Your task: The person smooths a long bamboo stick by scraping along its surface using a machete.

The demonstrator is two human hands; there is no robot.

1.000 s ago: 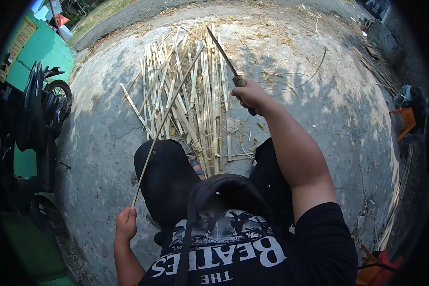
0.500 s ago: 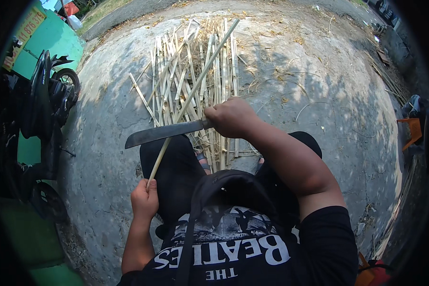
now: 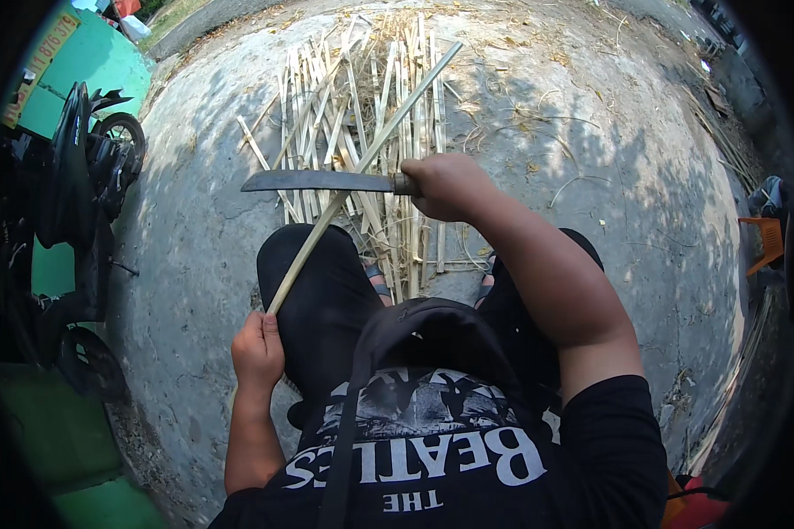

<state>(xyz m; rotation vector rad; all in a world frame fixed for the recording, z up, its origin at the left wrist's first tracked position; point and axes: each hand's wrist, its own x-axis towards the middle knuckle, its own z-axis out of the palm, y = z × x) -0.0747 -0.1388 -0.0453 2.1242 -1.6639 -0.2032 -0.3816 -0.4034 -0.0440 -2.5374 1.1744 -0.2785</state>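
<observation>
My left hand (image 3: 258, 351) is closed round the lower end of a long bamboo strip (image 3: 302, 257), beside my left knee. The strip slants up and to the right, away from me, over the pile. In my right hand (image 3: 451, 187) is the wooden handle of a machete (image 3: 319, 181), gripped in a fist. Its broad grey blade points left and lies across the upper side of the strip, beyond my knees. Under and beyond the strip, many split bamboo strips (image 3: 412, 132) lie in a loose heap on the ground between and in front of my feet.
Rough concrete ground (image 3: 538, 123) spreads around me, with dry leaves and shavings. A dark motorcycle (image 3: 84, 185) stands at the left by a green wall (image 3: 40, 264). An orange plastic object (image 3: 765, 243) is at the right edge, near more thin strips (image 3: 723, 145).
The machete has moved away from me along the strip, from near my left knee toward the heap. My left hand and the strip have shifted slightly left.
</observation>
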